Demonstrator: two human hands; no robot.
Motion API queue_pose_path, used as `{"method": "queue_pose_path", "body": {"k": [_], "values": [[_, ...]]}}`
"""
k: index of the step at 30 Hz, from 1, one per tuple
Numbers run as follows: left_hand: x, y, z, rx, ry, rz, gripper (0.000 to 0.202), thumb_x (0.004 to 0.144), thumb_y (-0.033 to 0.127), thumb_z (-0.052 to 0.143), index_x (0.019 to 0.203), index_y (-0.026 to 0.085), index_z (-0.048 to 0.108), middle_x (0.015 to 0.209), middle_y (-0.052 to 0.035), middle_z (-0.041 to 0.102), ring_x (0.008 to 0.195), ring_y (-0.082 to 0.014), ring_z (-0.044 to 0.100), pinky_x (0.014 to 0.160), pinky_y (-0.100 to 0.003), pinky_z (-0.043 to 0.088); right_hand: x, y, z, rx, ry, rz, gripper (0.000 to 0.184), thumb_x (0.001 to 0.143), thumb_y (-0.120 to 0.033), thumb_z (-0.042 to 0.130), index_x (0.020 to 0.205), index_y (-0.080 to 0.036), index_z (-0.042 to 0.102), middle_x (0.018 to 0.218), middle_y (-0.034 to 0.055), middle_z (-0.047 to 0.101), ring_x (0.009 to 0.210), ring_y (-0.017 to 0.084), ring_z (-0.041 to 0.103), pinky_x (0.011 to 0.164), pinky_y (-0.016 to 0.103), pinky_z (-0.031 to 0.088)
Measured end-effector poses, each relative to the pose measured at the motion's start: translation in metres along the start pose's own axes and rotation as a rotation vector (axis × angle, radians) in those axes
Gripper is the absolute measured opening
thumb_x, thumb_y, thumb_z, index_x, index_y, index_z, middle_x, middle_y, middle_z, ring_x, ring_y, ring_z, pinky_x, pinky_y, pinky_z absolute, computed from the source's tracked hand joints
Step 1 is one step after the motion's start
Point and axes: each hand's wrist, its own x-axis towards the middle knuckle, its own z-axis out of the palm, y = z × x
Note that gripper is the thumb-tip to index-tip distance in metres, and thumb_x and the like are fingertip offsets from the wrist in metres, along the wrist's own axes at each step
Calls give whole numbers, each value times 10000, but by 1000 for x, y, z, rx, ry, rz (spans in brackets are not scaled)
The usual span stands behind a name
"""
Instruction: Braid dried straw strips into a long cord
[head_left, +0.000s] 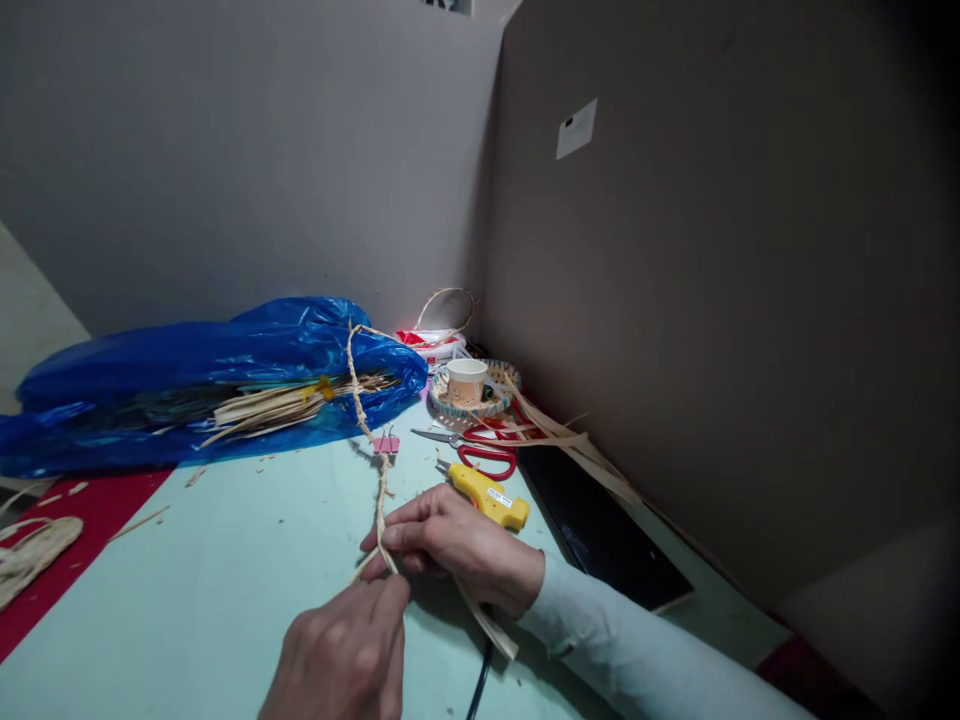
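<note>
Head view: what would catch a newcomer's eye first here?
The left hand and right hand pinch a plaited straw cord low at centre, over the pale green table. A bright blue plastic bag of straw lies behind at the left, and a yellow glue gun lies just beyond the right hand.

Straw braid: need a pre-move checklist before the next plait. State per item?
1. Grip on the working end: left hand and right hand both pinch the straw braid where the plait stops. Ok.
2. Hold higher up: pink binder clip sits on the braid beyond the hands. Ok.
3. Free strand: a loose strip trails out below the right hand, untangled. Ok.
4. Yellow glue gun: lies close behind the right hand; whether it is hot, cannot tell.
5. Red-handled scissors: lie beyond the glue gun, clear of both hands. Ok.
6. Braid tension: cannot tell.
</note>
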Motion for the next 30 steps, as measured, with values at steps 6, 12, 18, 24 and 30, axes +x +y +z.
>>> {"method": "queue_pose_path", "body": {"k": [6, 12, 18, 24, 30], "values": [[11, -5, -16, -135, 71, -172, 222, 902, 230, 463, 708, 226, 571, 702, -17, 642, 701, -191, 634, 678, -297, 473, 0, 0, 2, 47, 21, -2, 148, 755, -110, 552, 670, -89, 672, 522, -22, 521, 432, 40, 283, 431, 207, 149], [32, -25, -20, -982, -29, -823, 240, 791, 455, 601, 821, 225, 541, 632, 26, 589, 543, -135, 539, 513, -241, 419, -3, 2, 4, 38, -46, -81, 221, 806, -115, 501, 615, -113, 611, 440, -62, 377, 425, 58, 212, 424, 237, 108], [34, -24, -12, -1433, -130, -994, 351, 721, 468, 702, 820, 192, 509, 512, 76, 526, 339, 12, 177, 336, -126, 106, -7, -3, 1, -226, -20, -61, 192, 820, -135, 503, 633, -133, 548, 485, -65, 392, 450, 58, 289, 440, 212, 196], [27, -24, -5, -1376, -128, -1037, 427, 671, 472, 731, 933, 194, 538, 470, 99, 485, 321, -5, 188, 323, -142, 132, -18, -18, 0, -834, 9, -120, 175, 813, -163, 465, 662, -160, 554, 566, -3, 550, 604, 123, 516, 562, 218, 330], [24, -29, 3, -1179, -88, -989, 282, 658, 425, 712, 670, 179, 575, 433, 87, 428, 396, -53, 308, 399, -167, 182, -25, -27, 0, -1126, 75, -146, 225, 821, -214, 445, 630, -157, 551, 637, 73, 620, 731, 192, 582, 557, 243, 324]]}}
